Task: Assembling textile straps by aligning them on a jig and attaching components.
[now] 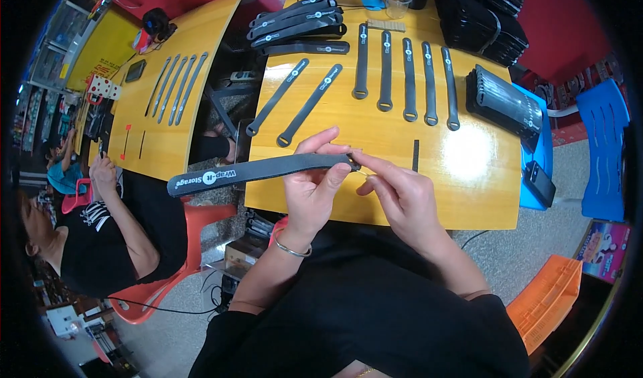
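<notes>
A long dark grey strap [248, 172] with white print stretches left from my left hand [311, 194], whose fingers and thumb grip it near its right end. My right hand [402, 194] is closed in a pinch at that same end, beside the strap's slot. A thin yellowish sliver shows between the right fingertips, too small to name. Beyond my hands, two straps [311, 103] lie slanted on the yellow table [362, 133]. Farther right, a row of similar straps [408, 80] lies roughly side by side. One short black strip [416, 156] rests near my right hand.
Stacked straps [298, 26] lie at the far left of the table. Black bundles [485, 16] and a strap pack [502, 103] stand at the right, near a phone [539, 184]. Another person [114, 237] sits left at a second table [174, 137]. An orange crate [546, 301] is lower right.
</notes>
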Action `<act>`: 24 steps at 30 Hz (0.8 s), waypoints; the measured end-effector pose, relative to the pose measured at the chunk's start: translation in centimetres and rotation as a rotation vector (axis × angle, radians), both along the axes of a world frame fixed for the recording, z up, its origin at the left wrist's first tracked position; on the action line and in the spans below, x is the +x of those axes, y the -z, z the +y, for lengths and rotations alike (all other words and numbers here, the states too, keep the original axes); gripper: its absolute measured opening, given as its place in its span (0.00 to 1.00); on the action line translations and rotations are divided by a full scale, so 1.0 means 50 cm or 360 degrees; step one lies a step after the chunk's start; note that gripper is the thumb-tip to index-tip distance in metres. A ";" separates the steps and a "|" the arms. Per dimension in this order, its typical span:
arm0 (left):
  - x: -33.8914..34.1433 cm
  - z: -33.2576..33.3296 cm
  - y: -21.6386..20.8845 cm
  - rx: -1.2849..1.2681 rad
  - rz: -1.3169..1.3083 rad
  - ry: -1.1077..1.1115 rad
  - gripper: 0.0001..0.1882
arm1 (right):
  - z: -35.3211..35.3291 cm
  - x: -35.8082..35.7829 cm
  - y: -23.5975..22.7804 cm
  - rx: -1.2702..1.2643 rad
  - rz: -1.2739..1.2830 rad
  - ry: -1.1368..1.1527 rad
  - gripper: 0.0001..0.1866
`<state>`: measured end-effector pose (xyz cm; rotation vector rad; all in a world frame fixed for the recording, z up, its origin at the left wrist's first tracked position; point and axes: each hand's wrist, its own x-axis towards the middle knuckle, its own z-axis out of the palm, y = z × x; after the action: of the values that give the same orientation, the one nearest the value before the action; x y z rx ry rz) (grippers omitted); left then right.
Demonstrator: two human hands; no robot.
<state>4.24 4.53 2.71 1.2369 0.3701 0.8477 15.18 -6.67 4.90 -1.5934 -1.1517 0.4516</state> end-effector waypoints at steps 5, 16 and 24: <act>0.004 -0.001 0.001 0.0022 -0.0015 0.0016 0.24 | 0.002 0.002 0.002 0.0002 -0.0154 0.0052 0.19; 0.012 -0.006 -0.009 0.0368 0.0113 -0.0181 0.26 | 0.018 -0.006 0.014 0.0082 -0.0386 0.0219 0.18; 0.018 0.013 0.000 0.0239 0.0112 -0.0194 0.34 | 0.039 -0.021 0.035 0.0083 0.0268 0.0188 0.13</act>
<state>5.14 5.18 2.73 1.3968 0.4487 0.9518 14.15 -4.70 3.16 -1.5379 -0.9300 0.4647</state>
